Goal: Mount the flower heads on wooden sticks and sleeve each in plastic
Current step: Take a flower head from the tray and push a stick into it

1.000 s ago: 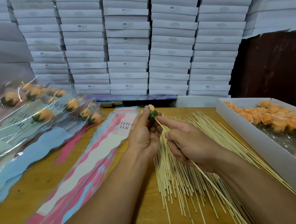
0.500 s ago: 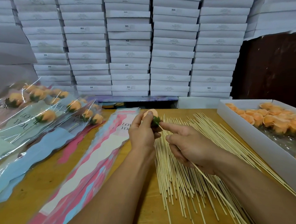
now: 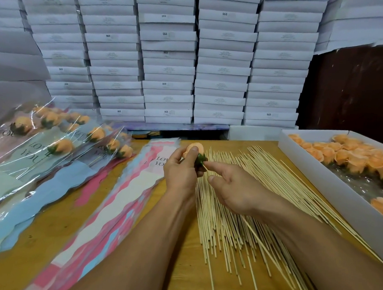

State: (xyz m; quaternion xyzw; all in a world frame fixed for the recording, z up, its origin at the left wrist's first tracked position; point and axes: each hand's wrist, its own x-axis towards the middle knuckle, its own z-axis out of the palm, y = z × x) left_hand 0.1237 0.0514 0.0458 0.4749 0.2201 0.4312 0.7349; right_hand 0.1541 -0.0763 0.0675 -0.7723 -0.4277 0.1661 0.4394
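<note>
My left hand grips an orange flower head with a green base, held up over the table. My right hand pinches a wooden stick whose tip meets the flower's green base; the stick runs back under my palm and wrist. A loose pile of wooden sticks lies on the table under both hands. A stack of empty plastic sleeves printed in pink, blue and white lies to the left of my left arm.
Several sleeved flowers lie in a heap at the left. A white box of orange flower heads sits at the right edge of the wooden table. Stacked white boxes fill the back wall.
The stick's tip has gone further into the flower's green base, and my right hand has closed in on my left. The flower now shows more of its orange top.
</note>
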